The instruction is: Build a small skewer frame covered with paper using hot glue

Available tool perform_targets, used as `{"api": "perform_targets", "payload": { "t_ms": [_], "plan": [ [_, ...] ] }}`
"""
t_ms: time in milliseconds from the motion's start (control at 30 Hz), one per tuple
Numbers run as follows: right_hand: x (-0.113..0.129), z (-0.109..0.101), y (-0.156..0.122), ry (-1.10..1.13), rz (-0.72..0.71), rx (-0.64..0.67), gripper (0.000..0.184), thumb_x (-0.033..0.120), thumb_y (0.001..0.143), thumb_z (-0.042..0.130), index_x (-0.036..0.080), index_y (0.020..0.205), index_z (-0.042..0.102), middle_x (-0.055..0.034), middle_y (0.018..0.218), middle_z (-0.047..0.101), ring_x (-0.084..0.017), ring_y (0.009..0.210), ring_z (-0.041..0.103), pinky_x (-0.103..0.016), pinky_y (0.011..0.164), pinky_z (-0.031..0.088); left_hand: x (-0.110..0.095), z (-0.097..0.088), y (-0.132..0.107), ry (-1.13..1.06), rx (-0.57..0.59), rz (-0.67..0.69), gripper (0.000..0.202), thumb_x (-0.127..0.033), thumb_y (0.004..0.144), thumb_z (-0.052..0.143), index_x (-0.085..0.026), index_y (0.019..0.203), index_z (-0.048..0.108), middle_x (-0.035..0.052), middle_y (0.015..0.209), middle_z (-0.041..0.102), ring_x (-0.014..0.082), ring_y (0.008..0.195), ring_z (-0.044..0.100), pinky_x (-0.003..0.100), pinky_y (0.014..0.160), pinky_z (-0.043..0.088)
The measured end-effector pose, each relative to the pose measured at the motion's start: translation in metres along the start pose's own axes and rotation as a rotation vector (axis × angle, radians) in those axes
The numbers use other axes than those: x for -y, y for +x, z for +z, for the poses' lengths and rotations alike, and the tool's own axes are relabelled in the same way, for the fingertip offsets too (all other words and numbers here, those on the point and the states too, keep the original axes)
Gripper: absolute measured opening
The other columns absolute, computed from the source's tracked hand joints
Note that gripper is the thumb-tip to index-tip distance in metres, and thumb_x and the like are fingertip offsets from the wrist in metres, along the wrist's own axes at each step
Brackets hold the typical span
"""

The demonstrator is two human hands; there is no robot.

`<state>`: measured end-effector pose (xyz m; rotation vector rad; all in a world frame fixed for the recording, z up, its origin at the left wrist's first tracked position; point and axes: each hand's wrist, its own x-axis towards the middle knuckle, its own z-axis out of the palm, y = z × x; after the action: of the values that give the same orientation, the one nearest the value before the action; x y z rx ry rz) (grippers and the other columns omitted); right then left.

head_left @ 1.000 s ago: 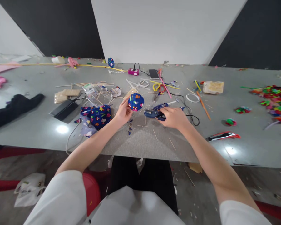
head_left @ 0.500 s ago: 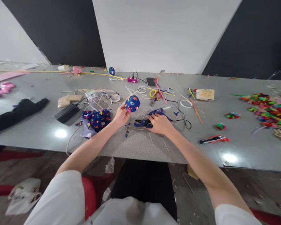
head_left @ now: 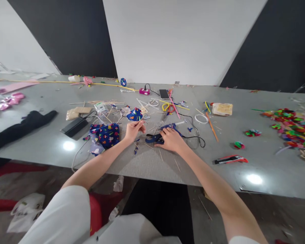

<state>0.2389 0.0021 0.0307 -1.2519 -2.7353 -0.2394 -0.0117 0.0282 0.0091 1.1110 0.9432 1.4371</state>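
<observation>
My left hand pinches the thin stick of a small blue patterned paper umbrella, whose canopy tilts away from me just above my fingers. My right hand lies curled over a blue glue gun on the grey table; the gun's black cord loops off to the right. Folded blue patterned fabric lies just left of my left hand.
Wooden sticks, a black flat case, a black cloth, a phone, a white ring, a red box cutter and bright paper pieces lie scattered about.
My left hand has lowered the umbrella and turned its canopy from facing me to tilting away. My right hand has stayed on the glue gun, and my view has shifted.
</observation>
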Motion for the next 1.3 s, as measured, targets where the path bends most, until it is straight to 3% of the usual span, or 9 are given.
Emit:
{"api": "perform_targets", "payload": {
  "t_ms": [100, 267, 433, 633, 933, 1033, 1100, 1200, 1300],
  "plan": [
    [-0.002, 0.001, -0.001, 0.007, 0.001, -0.002, 0.082, 0.081, 0.089, 0.060, 0.009, 0.128, 0.068, -0.0244, 0.129, 0.068, -0.038, 0.121, 0.061, -0.048, 0.106, 0.045, 0.006, 0.001, -0.002, 0.097, 0.026, -0.007, 0.045, -0.060, 0.084, 0.078, -0.016, 0.086, 0.078, 0.0011, 0.060, 0.066, 0.0121, 0.046, 0.057, 0.025, 0.047, 0.046],
    [0.008, -0.002, -0.003, 0.055, -0.052, 0.013, 0.077, 0.082, 0.092, 0.054, 0.012, 0.120, 0.070, -0.0218, 0.118, 0.071, -0.038, 0.114, 0.063, -0.050, 0.102, 0.046, 0.011, -0.004, 0.002, 0.349, -0.119, 0.097, 0.031, -0.049, 0.089, 0.077, -0.019, 0.083, 0.082, -0.0017, 0.056, 0.057, 0.0095, 0.050, 0.046, 0.023, 0.049, 0.034],
    [0.009, -0.002, -0.005, 0.098, -0.061, -0.017, 0.074, 0.080, 0.093, 0.055, 0.015, 0.124, 0.069, -0.0206, 0.121, 0.071, -0.037, 0.119, 0.061, -0.049, 0.104, 0.045, 0.008, -0.001, 0.008, 0.514, -0.228, 0.243, 0.020, -0.039, 0.089, 0.077, -0.021, 0.082, 0.084, 0.0001, 0.058, 0.059, 0.0140, 0.063, 0.053, 0.022, 0.061, 0.040],
    [-0.018, 0.002, -0.011, 0.121, -0.001, -0.036, 0.072, 0.079, 0.091, 0.060, 0.015, 0.122, 0.068, -0.0187, 0.122, 0.070, -0.036, 0.117, 0.062, -0.047, 0.105, 0.046, 0.006, 0.017, 0.026, 0.543, -0.083, 0.243, 0.037, -0.040, 0.094, 0.070, -0.018, 0.064, 0.071, -0.0004, 0.053, 0.058, 0.0116, 0.056, 0.051, 0.021, 0.061, 0.039],
    [-0.031, 0.011, -0.007, 0.181, 0.134, -0.113, 0.070, 0.074, 0.085, 0.072, 0.015, 0.120, 0.059, -0.0202, 0.119, 0.066, -0.038, 0.115, 0.062, -0.049, 0.098, 0.049, 0.020, 0.020, 0.046, 0.424, -0.170, 0.202, 0.040, -0.050, 0.094, 0.069, -0.019, 0.068, 0.067, -0.0023, 0.050, 0.058, 0.0103, 0.047, 0.052, 0.020, 0.055, 0.040],
    [-0.046, 0.006, -0.005, 0.204, 0.189, -0.109, 0.065, 0.067, 0.078, 0.084, 0.017, 0.111, 0.061, -0.0167, 0.115, 0.065, -0.033, 0.109, 0.063, -0.043, 0.094, 0.051, 0.021, 0.016, 0.044, 0.424, -0.138, 0.198, 0.045, -0.053, 0.093, 0.068, -0.019, 0.064, 0.065, -0.0023, 0.048, 0.057, 0.0096, 0.044, 0.050, 0.020, 0.053, 0.039],
    [-0.056, -0.002, -0.008, 0.227, 0.098, -0.047, 0.055, 0.064, 0.076, 0.087, 0.019, 0.096, 0.062, -0.0122, 0.107, 0.066, -0.030, 0.107, 0.063, -0.039, 0.093, 0.050, 0.021, 0.014, 0.042, 0.434, -0.112, 0.199, 0.047, -0.053, 0.095, 0.067, -0.019, 0.062, 0.064, -0.0024, 0.046, 0.056, 0.0093, 0.043, 0.049, 0.020, 0.053, 0.039],
    [-0.069, -0.016, -0.014, 0.300, -0.023, 0.089, 0.051, 0.070, 0.083, 0.078, 0.022, 0.081, 0.061, -0.0049, 0.089, 0.068, -0.023, 0.090, 0.065, -0.032, 0.083, 0.048, 0.020, 0.014, 0.042, 0.396, -0.103, 0.176, 0.045, -0.052, 0.093, 0.069, -0.020, 0.062, 0.064, -0.0030, 0.045, 0.056, 0.0097, 0.042, 0.049, 0.021, 0.050, 0.037],
    [-0.077, -0.025, -0.019, 0.271, 0.102, 0.065, 0.055, 0.071, 0.099, 0.054, 0.022, 0.076, 0.063, -0.0025, 0.073, 0.066, -0.019, 0.070, 0.061, -0.030, 0.073, 0.043, 0.020, 0.015, 0.044, 0.364, -0.088, 0.162, 0.043, -0.048, 0.094, 0.070, -0.020, 0.062, 0.065, -0.0031, 0.046, 0.056, 0.0096, 0.042, 0.049, 0.021, 0.049, 0.037]
  ]
}}
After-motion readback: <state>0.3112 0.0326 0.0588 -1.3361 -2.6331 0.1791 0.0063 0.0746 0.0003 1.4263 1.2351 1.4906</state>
